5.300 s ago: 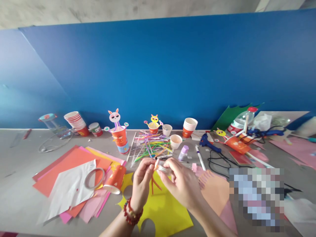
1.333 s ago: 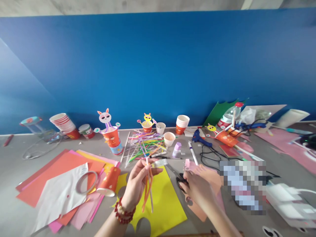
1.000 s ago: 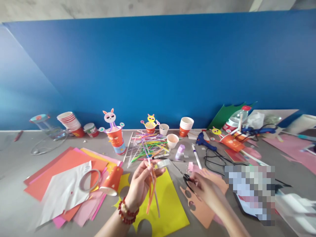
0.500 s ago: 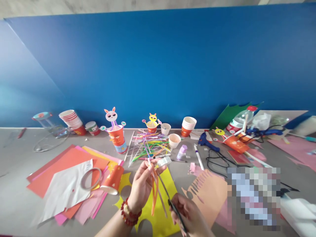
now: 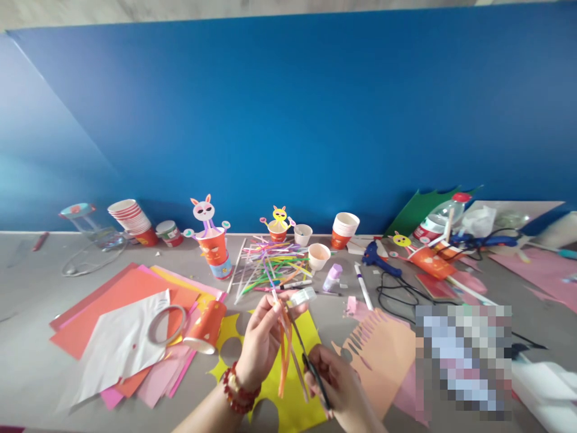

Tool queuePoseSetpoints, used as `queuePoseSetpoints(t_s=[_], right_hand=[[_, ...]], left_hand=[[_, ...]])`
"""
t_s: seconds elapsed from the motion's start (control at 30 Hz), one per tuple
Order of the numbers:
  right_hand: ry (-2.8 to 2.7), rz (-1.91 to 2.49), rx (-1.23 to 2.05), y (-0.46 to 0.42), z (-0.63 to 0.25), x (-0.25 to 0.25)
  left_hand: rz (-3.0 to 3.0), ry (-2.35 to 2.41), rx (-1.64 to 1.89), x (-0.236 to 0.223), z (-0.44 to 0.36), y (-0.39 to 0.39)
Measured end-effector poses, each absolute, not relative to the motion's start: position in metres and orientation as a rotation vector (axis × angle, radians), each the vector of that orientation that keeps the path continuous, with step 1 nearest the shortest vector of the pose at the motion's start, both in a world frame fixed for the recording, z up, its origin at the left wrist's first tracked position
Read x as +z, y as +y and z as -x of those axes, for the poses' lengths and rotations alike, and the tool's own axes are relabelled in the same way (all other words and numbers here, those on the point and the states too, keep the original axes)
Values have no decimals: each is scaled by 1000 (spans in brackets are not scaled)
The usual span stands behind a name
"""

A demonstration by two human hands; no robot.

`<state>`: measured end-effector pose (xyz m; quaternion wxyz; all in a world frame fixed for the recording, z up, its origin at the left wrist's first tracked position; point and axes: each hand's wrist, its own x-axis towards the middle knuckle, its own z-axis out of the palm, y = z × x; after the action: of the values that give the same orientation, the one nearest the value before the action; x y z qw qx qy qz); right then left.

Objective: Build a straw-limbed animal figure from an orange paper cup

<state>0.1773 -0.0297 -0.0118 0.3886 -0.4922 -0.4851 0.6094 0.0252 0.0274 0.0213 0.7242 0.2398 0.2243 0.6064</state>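
My left hand pinches a pale thin stick together with bent orange strips that hang below the fingers. A small roll of clear tape rests at the same fingertips. Closed around dark-handled scissors is my right hand. Their blades point up and left, reaching the tape and strips near the left fingers. Whether the blades touch or cut anything is too small to tell. Beneath both hands lies a yellow sheet with round cut-outs.
Behind the hands lies a pile of coloured sticks. A pink rabbit figure stands in stacked cups. Left are paper sheets and a tape ring; right are a peach sheet, a blue glue gun and black cable.
The tape roll was handled by both hands earlier. My right hand then took the scissors from the right and brought their blades to my left fingertips. A pale stick now accompanies the orange strips.
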Motion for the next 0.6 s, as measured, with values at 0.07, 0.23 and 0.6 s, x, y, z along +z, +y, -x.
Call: queuePoseSetpoints(t_s=[0.07,0.23,0.6], right_hand=[[-1264,1280,1522,-28,-177,-13],[-1338,1422,1373,-28,-178,-11],[-1438,1338,1269,-29,-181,-24]], left_hand=[[-539,493,1342,22,-25,27],[-556,510,1351,22,-25,28],[-545,547,1346,26,-26,27]])
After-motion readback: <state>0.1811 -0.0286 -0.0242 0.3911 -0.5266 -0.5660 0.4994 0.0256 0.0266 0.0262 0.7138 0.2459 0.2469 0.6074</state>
